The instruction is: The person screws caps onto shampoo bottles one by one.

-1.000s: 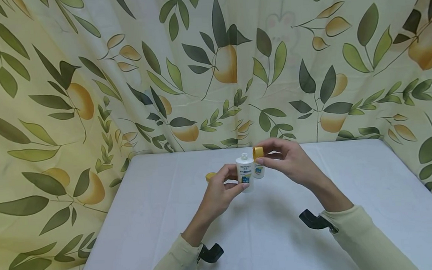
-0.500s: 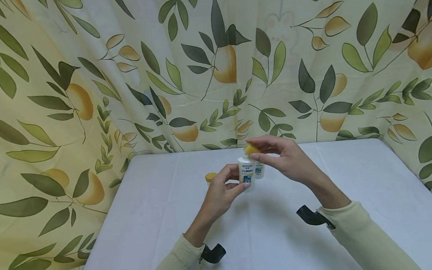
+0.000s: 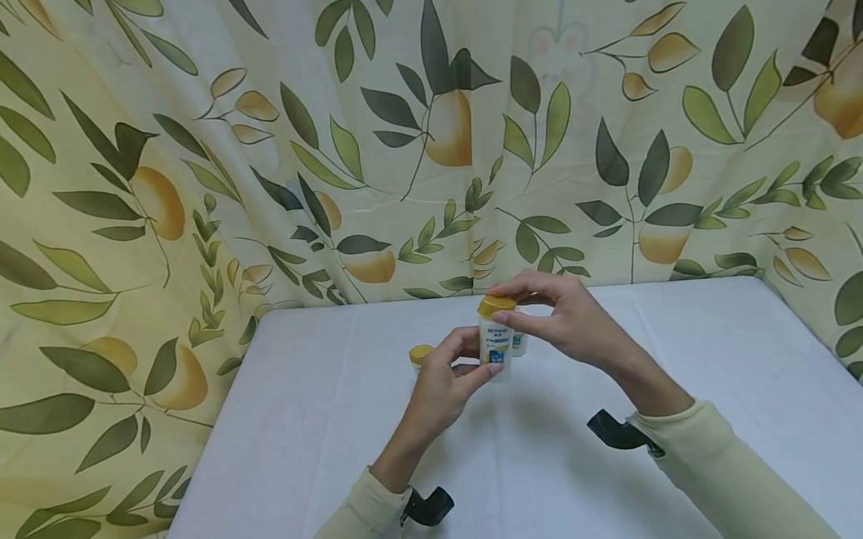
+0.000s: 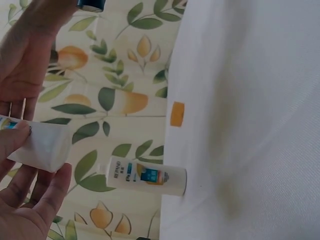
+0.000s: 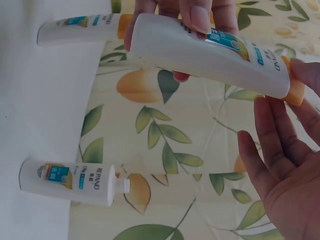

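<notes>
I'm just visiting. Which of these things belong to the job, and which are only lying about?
In the job:
left hand, holding the white bottle
right hand, pinching the yellow cap on its top

Untouched at this moment:
capped bottle, standing
open bottle, standing
orange piece, likely a loose cap
white table
patterned curtain

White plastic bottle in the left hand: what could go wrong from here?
The white plastic bottle is held above the white table, so it might slip from the left hand. The round yellow plastic cap, pinched by the right hand, could sit crooked. The uncapped white bottle standing nearby might get knocked over.
</notes>
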